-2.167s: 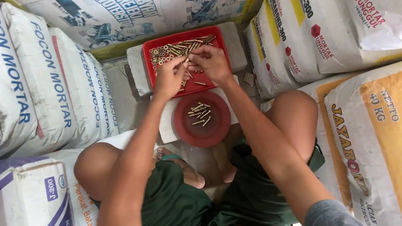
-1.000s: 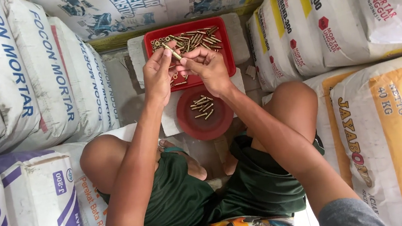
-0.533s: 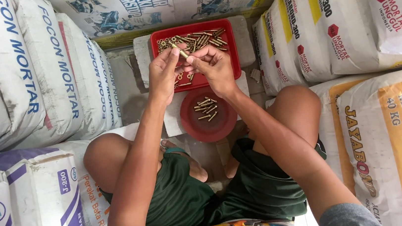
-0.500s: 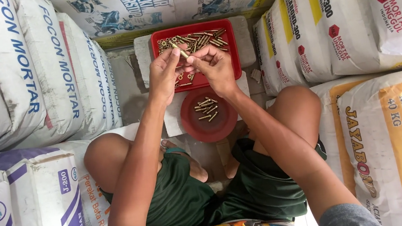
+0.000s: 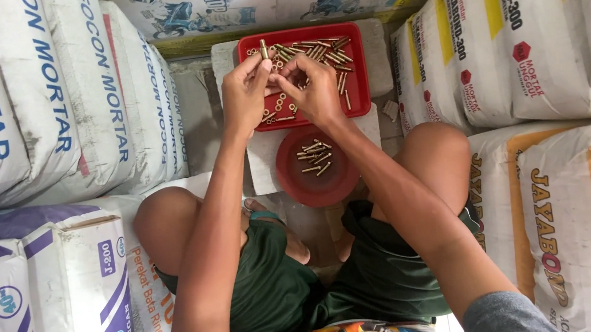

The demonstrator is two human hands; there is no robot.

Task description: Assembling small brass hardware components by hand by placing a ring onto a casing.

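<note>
- Left hand point(image 5: 244, 94) pinches a brass bolt point(image 5: 263, 48) upright between thumb and fingertips, over the red rectangular tray point(image 5: 355, 72).
- Right hand point(image 5: 313, 87) curled closed just beside it, fingertips meeting the left; what it grips cannot be told.
- Tray holds loose bolts and washers.
- Round red bowl point(image 5: 317, 175) nearer, with a few bolts.
- Cement sacks point(image 5: 39, 98) left and right.

One red tray point(image 5: 355, 72), one red bowl point(image 5: 297, 180), two hands.
</note>
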